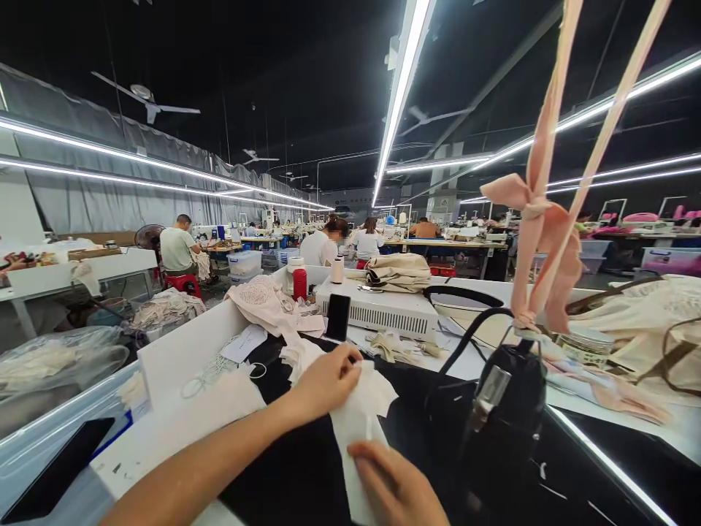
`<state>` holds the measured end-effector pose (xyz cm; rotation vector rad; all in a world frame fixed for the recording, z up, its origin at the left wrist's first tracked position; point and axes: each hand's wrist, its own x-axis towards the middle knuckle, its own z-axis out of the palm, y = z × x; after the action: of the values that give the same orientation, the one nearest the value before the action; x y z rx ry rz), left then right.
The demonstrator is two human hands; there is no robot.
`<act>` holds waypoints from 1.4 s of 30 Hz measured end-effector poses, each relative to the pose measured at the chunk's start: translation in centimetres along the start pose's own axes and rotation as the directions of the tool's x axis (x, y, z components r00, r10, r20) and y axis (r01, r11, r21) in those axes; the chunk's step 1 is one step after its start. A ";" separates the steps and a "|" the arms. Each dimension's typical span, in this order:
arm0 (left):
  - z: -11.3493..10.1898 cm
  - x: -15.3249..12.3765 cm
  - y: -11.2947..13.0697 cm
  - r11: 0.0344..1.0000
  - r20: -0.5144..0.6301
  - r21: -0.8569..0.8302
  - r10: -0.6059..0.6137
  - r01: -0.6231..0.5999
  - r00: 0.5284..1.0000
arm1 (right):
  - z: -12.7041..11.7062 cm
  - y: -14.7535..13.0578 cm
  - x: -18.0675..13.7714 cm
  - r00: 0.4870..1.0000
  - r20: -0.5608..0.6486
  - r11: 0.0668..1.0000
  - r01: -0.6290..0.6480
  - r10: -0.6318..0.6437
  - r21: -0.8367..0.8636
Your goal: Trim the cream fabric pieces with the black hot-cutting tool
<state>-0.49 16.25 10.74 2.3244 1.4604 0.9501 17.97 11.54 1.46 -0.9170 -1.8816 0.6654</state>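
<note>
A narrow piece of cream fabric lies lengthwise on the black work surface in front of me. My left hand reaches in from the lower left and pinches the far end of this piece between thumb and fingers. Nearer to me, my right hand has its fingers curled at the fabric's right side, gripping it; part of that hand's grip is hidden. To the right stands a black machine with a metal plate, and knotted peach fabric strips hang above it.
Behind the hands are a black phone, a white vented box, a red bottle and a thread cone. Cream lace fabric lies at the left, and a folded beige bundle tops the box. Several people sit farther back.
</note>
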 end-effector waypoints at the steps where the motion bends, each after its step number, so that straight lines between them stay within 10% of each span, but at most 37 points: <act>1: -0.8 0.8 -0.7 0.999 -0.030 -0.004 -0.033 0.033 0.999 | -0.2 0.0 1.5 0.997 -0.074 0.999 -0.036 0.037 0.015; 7: -3.5 4.0 -5.5 0.981 -0.102 -0.003 -0.191 0.192 0.976 | -0.7 1.2 8.1 0.938 -0.282 0.979 -0.200 0.199 0.025; 15: -1.7 4.3 -9.7 0.945 -0.046 0.017 -0.325 0.326 0.945 | -0.2 5.7 12.0 0.912 -0.321 0.950 -0.297 0.255 -0.091; 21: -1.9 3.0 -10.8 0.906 0.057 0.020 -0.424 0.423 0.904 | -0.1 6.9 10.8 0.939 -0.271 0.941 -0.272 0.213 -0.203; 32: -12.0 -7.0 -14.8 0.731 0.126 0.359 -0.654 0.580 0.746 | -0.6 3.6 7.6 0.983 -0.155 0.973 -0.128 0.098 -0.194; 42: -10.4 -10.6 -14.3 0.761 0.096 0.354 -0.608 0.544 0.788 | -0.1 0.6 4.8 0.998 -0.034 0.983 -0.056 0.050 -0.175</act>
<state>-20.40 12.38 7.17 1.8478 2.1670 0.3098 16.73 15.80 3.44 -1.0874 -1.9178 0.5196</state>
